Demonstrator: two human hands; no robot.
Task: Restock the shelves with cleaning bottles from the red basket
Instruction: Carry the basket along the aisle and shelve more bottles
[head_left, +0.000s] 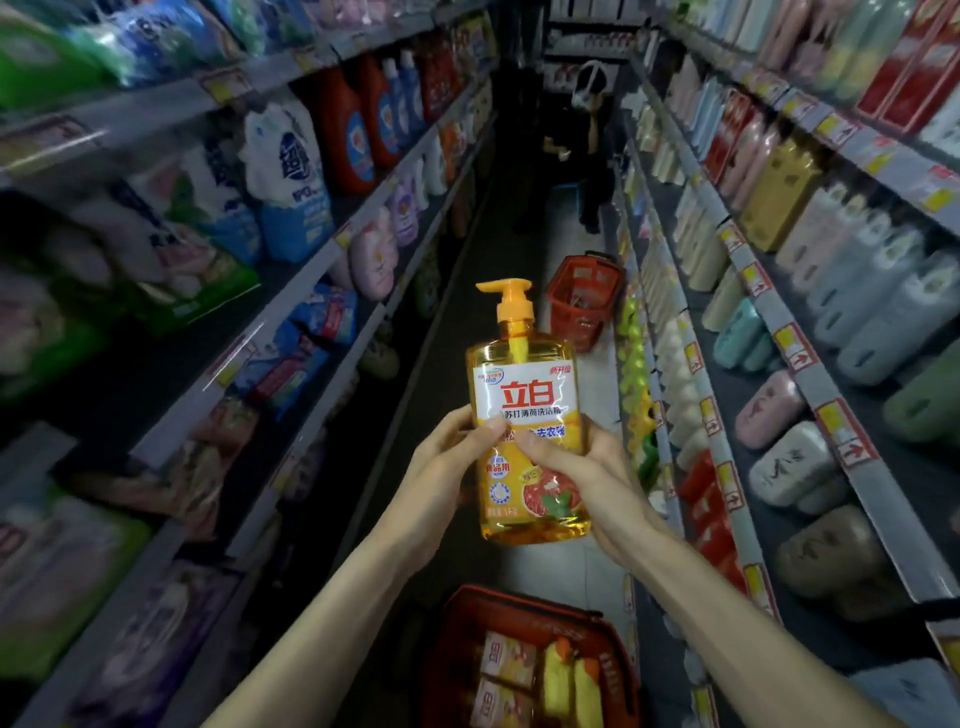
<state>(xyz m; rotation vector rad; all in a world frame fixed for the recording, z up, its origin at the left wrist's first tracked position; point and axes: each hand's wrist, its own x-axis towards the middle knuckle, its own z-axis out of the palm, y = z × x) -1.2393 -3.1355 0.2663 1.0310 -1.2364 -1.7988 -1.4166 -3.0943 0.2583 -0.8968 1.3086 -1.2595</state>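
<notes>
I hold a yellow pump bottle (524, 384) of dish soap upright in front of me, in the middle of the aisle. My left hand (441, 467) grips its left side, thumb across the label. My right hand (587, 478) grips its right side, fingers over the lower label. Below my arms stands a red basket (467, 623) on the floor, holding several more yellow bottles (566, 680). The shelves on the right (727, 395) carry rows of bottles, with yellow and green ones low down near the bottle I hold.
A second red basket (584, 304) stands on the floor farther down the narrow aisle. A person (589, 150) stands at the far end. The left shelves (332, 249) hold detergent bags and jugs.
</notes>
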